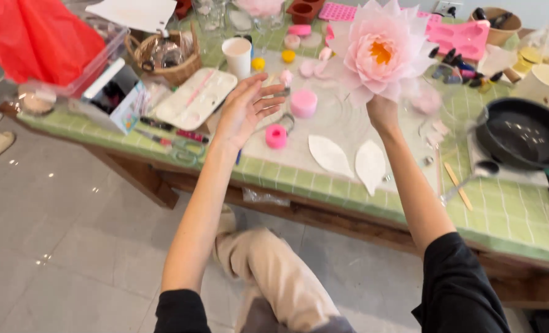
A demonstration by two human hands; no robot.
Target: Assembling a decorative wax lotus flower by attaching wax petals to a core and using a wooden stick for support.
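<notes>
My right hand [382, 113] holds up a large pale pink paper-like flower [382, 52] with an orange centre, gripping it from underneath above the green tiled table [324, 185]. My left hand [247, 106] hovers open, fingers spread, palm turned toward the flower, above the table's left middle. Below it sit a pink round cup [303, 103] and a small bright pink ring-shaped mould [276, 136]. Two white leaf-shaped pieces [348, 159] lie on the table near the front edge.
A black frying pan [524, 132] rests at the right. A white palette tray [195, 98], wicker basket [163, 55], white paper cup [237, 55], pink silicone moulds [465, 37] and a red plastic bag [37, 40] crowd the back and left. Scissors [185, 148] lie near the front edge.
</notes>
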